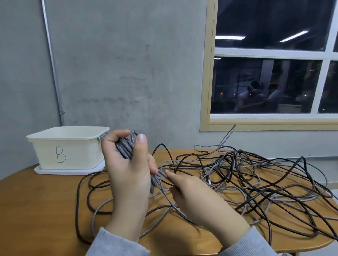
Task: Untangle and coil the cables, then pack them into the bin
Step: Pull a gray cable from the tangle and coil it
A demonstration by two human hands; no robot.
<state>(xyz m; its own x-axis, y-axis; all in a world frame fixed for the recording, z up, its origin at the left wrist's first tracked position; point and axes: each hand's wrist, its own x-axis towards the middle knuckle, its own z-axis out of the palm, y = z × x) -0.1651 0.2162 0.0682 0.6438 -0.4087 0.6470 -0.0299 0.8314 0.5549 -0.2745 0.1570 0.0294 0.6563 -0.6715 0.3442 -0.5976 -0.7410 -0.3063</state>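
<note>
Cables (pixel 244 178) lie in a loose tangle across the wooden tabletop (pixel 41 201), right of a cream bin (pixel 68 149) marked B. The left hand (pixel 127 168) grips a folded grey braided bundle (pixel 125 149); the right hand (pixel 194 196) pinches its trailing strand just below.

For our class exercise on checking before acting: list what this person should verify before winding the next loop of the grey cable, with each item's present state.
1. Left hand has a firm grip on the grey coil: ok.
2. Right hand is on the grey cable's free run: ok.
3. Free run clear of the tangled pile: not ok, dark cables cross it.
4. Far end of the grey cable located: cannot tell.
5. Bin within reach and open: ok.
6. Room in the bin: cannot tell.
</note>
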